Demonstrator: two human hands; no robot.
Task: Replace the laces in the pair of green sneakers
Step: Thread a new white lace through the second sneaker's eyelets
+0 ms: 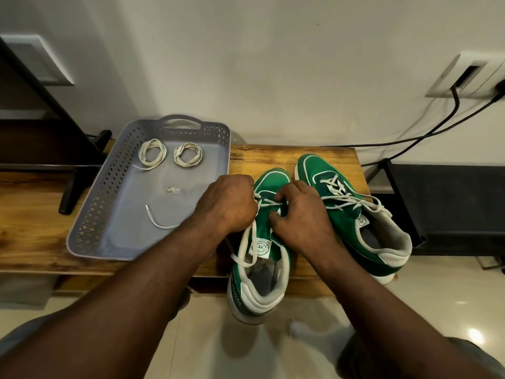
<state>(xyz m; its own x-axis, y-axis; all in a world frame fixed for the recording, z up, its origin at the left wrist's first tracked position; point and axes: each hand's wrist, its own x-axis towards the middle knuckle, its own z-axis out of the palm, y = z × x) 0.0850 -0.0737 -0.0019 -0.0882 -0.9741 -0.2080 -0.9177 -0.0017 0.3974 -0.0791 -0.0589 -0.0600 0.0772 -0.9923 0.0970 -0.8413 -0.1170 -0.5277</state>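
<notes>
A: Our left hand [226, 203] grips the flat white lace [269, 201]; our right hand [297, 214] pinches it at the eyelets.
B: The near green suede sneaker [263, 229] overhangs the wooden tabletop [273, 157]; if we tug hard, it could tip off.

One view only, worn on the person's head, wide-angle, facing forward and down. Left hand [228, 205] and right hand [299, 214] sit close under it at centre; wooden bench [273, 157] mid-frame, wall [246, 64] above, floor [213, 337] below.
</notes>
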